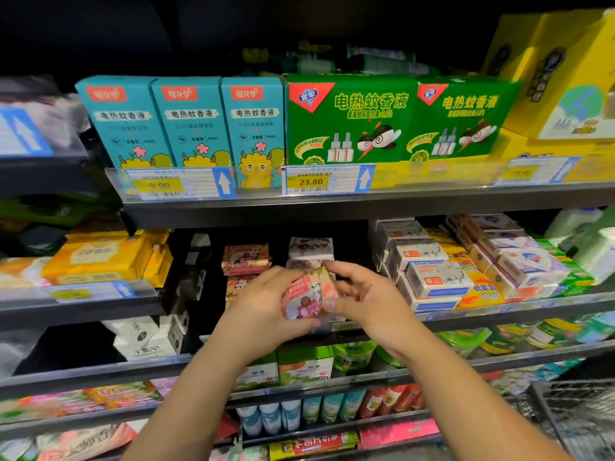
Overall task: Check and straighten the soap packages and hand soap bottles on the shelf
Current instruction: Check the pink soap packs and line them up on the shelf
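Observation:
A pink soap package (307, 296) with a red label is held in front of the middle shelf (499, 311). My left hand (263, 307) grips its left side and bottom. My right hand (362, 299) pinches its top right corner and right edge. Behind it stand more pink soap packages (246, 259) and a stack of pale ones (311, 249). To the right lie stacked white goat soap boxes (436, 277) and further white and blue soap packs (529, 266).
Teal boxes (189, 124) and green mosquito liquid boxes (349, 121) fill the upper shelf, with price tags (311, 181) on its rail. Yellow packs (106, 257) sit at left. Lower shelves hold green tubs (352, 356) and small bottles (269, 419). A wire basket (579, 414) is at lower right.

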`<state>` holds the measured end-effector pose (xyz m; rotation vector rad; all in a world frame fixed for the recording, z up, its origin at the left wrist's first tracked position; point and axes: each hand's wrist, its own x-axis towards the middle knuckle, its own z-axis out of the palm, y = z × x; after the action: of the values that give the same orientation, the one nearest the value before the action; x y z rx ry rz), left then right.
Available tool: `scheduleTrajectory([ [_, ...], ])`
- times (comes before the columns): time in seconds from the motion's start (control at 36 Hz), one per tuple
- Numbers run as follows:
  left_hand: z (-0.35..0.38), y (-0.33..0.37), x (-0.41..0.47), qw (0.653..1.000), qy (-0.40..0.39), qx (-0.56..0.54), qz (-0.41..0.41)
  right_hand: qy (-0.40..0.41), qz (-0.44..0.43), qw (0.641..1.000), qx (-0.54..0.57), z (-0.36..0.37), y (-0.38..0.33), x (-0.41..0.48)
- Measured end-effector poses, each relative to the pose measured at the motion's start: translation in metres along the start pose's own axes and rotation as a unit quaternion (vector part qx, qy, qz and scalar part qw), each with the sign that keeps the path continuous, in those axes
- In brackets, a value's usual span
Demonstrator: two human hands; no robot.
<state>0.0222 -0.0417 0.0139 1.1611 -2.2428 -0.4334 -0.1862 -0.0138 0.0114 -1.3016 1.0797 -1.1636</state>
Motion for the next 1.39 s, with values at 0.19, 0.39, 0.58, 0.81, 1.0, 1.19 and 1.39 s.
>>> scheduleTrajectory([
  [0.19, -0.020, -0.040, 0.011, 0.989, -0.058, 0.094, -0.095, 0.005, 0.025, 0.955, -0.295, -0.008, 0.009, 0.027],
  [0.39, -0.021, -0.084, 0.021, 0.973, -0.086, 0.160, -0.141, -0.076, 0.035, 0.850, -0.521, 0.000, 0.029, 0.044],
  [0.58, -0.008, -0.097, 0.024, 0.969, -0.115, 0.144, -0.164, -0.082, 0.035, 0.841, -0.534, -0.002, 0.048, 0.043],
  [0.81, -0.004, -0.087, 0.019, 0.972, -0.074, 0.114, -0.193, -0.069, 0.022, 0.858, -0.508, -0.002, 0.053, 0.042],
  [1.0, 0.003, -0.061, 0.028, 0.974, -0.066, 0.130, -0.172, -0.094, 0.043, 0.868, -0.486, -0.022, 0.041, 0.041],
  [1.19, 0.030, -0.023, 0.046, 0.994, -0.070, 0.058, -0.055, -0.053, 0.129, 0.777, -0.614, -0.065, 0.030, 0.028],
  [1.39, 0.073, 0.003, 0.059, 0.970, -0.189, 0.133, -0.068, -0.113, 0.154, 0.729, -0.657, -0.063, 0.033, 0.034],
])
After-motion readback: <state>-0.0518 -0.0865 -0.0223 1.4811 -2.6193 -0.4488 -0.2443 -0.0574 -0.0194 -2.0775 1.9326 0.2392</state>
